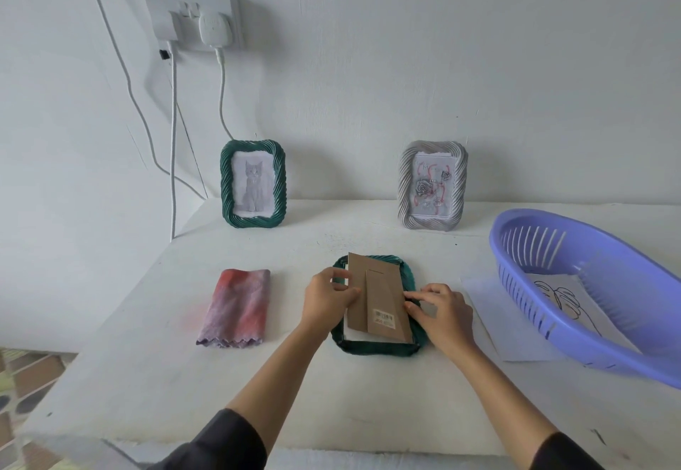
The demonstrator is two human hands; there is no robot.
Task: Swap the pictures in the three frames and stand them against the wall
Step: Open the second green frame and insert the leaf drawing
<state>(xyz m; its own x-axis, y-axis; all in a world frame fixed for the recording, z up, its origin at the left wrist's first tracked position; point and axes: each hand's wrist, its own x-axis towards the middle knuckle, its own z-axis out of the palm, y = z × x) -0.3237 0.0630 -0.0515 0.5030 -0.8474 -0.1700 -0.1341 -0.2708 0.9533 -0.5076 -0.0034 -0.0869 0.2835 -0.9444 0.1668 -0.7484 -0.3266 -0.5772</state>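
Nearest on the white table (147,366), item one: my left hand (328,298), fingers curled, pinching the left edge of a brown cardboard backing board (376,296) with a fold-out stand and barcode label. Item two: my right hand (440,313), fingers fairly straight and pressing flat on the board's right edge, gripping nothing, I judge to steady it while the other side is seated. Item three: a dark green rope-twist picture frame (372,348), face down under the board so that its back is reachable; a white sheet (353,336) shows at the board's lower left, its printed side hidden. The board sits askew, not yet home. Left of this, well apart: a folded pink-and-mauve cloth (237,307). Right: a loose white paper (486,307) tucked partly under a lavender slotted plastic basket (626,362), which holds a black line drawing of a leaf (563,296). Farthest, upright at the wall as the task wants: a second green rope-twist frame (226,182) showing a grey cat, and a grey rope-twist frame (404,185) showing roses. Above: a white wall socket (195,20) with cables hanging.
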